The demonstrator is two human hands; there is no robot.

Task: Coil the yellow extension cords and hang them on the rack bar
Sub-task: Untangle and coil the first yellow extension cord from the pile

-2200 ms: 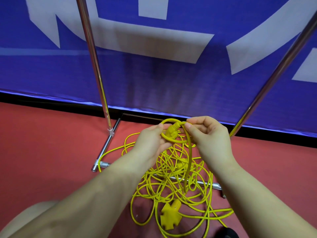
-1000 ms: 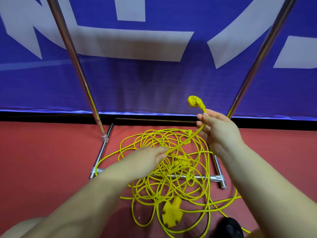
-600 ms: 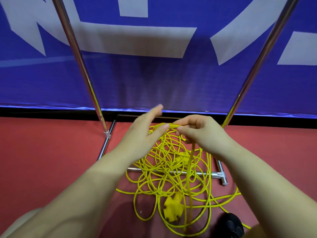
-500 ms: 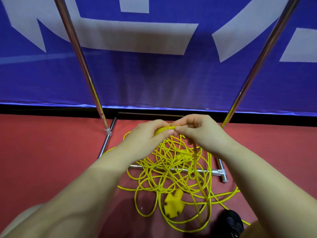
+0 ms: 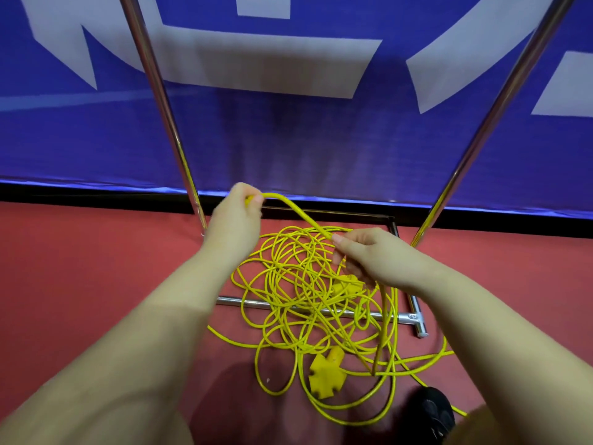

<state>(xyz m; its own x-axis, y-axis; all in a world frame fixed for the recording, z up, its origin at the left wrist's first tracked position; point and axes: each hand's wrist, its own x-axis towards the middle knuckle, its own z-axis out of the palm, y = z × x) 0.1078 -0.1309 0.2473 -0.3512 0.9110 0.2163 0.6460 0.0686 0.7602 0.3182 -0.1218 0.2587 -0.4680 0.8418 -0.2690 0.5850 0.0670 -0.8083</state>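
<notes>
Left hand [image 5: 236, 221] raised near the foot of the left rack pole [image 5: 160, 101], fingers curled in a tight grip round the end of the yellow extension cord [image 5: 290, 205]; plug probably enclosed in the fist, though only a sliver of yellow shows there. From that fist, a short stretch of cord arching rightward and down to the right hand [image 5: 372, 258], pinched there between thumb and curled fingers, then dropping beneath the palm toward the floor. Both grips clenched on the same cord, hands apart, left higher and farther back than right.

Below the hands, the rest of the cord in a loose tangled heap [image 5: 305, 290] on the red floor [image 5: 80, 284], many loops overlapping, draped over the horizontal base tube of the rack [image 5: 407, 316]. A yellow multi-outlet socket block [image 5: 325, 375] lying at the near edge of the heap, touching several strands. A second yellow connector [image 5: 348, 285] partly hidden just under the right hand. One loop trailing off to the right past the base tube.

Right rack pole [image 5: 487, 123] slanting up and away; a blue banner with white shapes [image 5: 288, 123] behind both poles. Dark shoe [image 5: 433, 409] at the bottom edge, right of the socket block.
</notes>
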